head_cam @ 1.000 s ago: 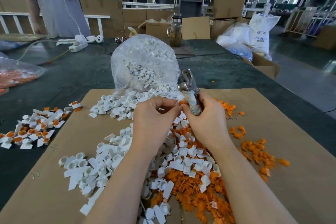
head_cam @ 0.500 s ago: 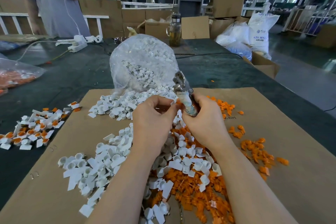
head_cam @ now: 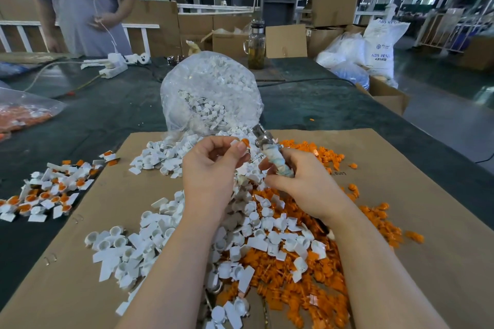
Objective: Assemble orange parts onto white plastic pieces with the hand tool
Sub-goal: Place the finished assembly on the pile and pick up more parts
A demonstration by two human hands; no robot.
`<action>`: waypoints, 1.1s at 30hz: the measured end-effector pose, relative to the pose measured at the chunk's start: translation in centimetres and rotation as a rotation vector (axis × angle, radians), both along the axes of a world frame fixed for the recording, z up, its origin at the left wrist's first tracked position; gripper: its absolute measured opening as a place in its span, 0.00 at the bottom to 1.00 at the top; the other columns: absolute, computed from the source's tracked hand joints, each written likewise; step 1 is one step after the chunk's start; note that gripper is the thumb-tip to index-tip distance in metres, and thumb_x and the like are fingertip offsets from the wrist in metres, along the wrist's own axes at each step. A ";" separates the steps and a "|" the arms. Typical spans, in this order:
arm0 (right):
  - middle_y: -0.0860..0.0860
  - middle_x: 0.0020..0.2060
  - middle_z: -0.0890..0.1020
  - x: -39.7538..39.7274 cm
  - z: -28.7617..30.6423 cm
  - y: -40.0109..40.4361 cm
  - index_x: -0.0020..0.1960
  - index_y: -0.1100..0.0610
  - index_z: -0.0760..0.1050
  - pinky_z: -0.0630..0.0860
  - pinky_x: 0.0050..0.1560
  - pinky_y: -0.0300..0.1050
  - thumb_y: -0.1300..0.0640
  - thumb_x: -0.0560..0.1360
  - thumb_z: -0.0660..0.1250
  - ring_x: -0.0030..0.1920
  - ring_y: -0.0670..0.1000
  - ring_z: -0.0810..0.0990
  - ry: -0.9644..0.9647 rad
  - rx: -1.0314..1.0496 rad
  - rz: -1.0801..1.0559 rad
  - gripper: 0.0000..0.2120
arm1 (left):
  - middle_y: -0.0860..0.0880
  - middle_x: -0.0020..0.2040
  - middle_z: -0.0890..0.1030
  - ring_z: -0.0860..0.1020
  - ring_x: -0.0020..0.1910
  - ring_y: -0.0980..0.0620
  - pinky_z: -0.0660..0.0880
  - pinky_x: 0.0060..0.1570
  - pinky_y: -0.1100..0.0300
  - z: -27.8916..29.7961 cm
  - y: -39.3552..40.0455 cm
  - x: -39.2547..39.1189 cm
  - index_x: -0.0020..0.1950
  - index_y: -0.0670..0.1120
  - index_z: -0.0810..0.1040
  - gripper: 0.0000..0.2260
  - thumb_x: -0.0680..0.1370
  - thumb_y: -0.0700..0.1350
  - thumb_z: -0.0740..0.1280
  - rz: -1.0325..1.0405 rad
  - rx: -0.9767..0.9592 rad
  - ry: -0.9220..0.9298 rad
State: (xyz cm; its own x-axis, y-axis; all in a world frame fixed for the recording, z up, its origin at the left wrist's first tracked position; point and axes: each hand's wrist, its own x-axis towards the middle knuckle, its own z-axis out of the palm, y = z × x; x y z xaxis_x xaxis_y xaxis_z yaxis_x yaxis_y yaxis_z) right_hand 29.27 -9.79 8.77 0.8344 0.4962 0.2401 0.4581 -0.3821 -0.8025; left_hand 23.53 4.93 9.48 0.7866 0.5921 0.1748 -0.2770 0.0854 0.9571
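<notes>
Nearest the person, a mixed heap of white plastic pieces (head_cam: 267, 232) and orange parts (head_cam: 302, 275) lies on a cardboard sheet (head_cam: 414, 195), under and below both grips. Above the heap, the left hand (head_cam: 211, 168) pinches one white piece with an orange part (head_cam: 242, 142) between thumb and fingertips. Just right of that grip, apart from it, the right hand (head_cam: 307, 184) has its fingers curled round the tape-wrapped handle of the hand tool (head_cam: 272, 155); the tool's long axis runs from the palm up and leftward, metal head pointing away from the person. Bare cardboard lies open right of the right grip out to the sheet's edge. Left of the left grip, past the cardboard edge, assembled pieces (head_cam: 42, 195) sit on the dark tabletop (head_cam: 107, 115). Beyond both grips, a clear bag (head_cam: 211, 91) spills white pieces; farther off stands a glass bottle (head_cam: 256, 45).
</notes>
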 end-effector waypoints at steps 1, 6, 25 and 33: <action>0.47 0.38 0.81 0.0 0.0 0.0 0.48 0.52 0.78 0.76 0.40 0.47 0.57 0.72 0.72 0.36 0.43 0.78 0.001 -0.013 0.017 0.06 | 0.52 0.34 0.85 0.85 0.36 0.54 0.78 0.38 0.68 0.0 0.0 0.0 0.43 0.45 0.81 0.05 0.75 0.37 0.73 -0.001 -0.001 -0.005; 0.46 0.39 0.81 -0.3 0.0 0.3 0.49 0.52 0.78 0.76 0.41 0.43 0.56 0.74 0.71 0.38 0.43 0.79 -0.019 0.000 -0.001 0.05 | 0.53 0.34 0.85 0.85 0.36 0.54 0.78 0.37 0.68 0.0 0.1 0.0 0.43 0.46 0.81 0.05 0.75 0.37 0.73 0.008 0.022 -0.011; 0.44 0.33 0.77 -0.5 0.1 0.6 0.45 0.50 0.76 0.71 0.33 0.41 0.59 0.75 0.68 0.29 0.41 0.74 -0.027 -0.089 0.115 0.05 | 0.53 0.33 0.84 0.82 0.33 0.57 0.78 0.38 0.67 0.0 0.5 0.1 0.42 0.44 0.81 0.06 0.75 0.34 0.72 -0.057 -0.002 -0.066; 0.47 0.33 0.77 -0.1 -0.6 1.1 0.42 0.52 0.74 0.68 0.28 0.37 0.58 0.76 0.67 0.29 0.41 0.73 -0.101 -0.145 0.055 0.05 | 0.53 0.32 0.83 0.80 0.31 0.59 0.78 0.38 0.67 -0.2 0.7 0.2 0.42 0.43 0.80 0.06 0.75 0.33 0.71 -0.044 -0.006 -0.069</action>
State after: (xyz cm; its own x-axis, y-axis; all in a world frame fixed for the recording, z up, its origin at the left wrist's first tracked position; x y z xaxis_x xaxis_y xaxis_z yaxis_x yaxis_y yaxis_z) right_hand 29.13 -8.71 8.17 0.7803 0.5759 0.2437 0.5569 -0.4627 -0.6898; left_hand 23.73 5.61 9.27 0.7984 0.5582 0.2259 -0.3381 0.1050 0.9352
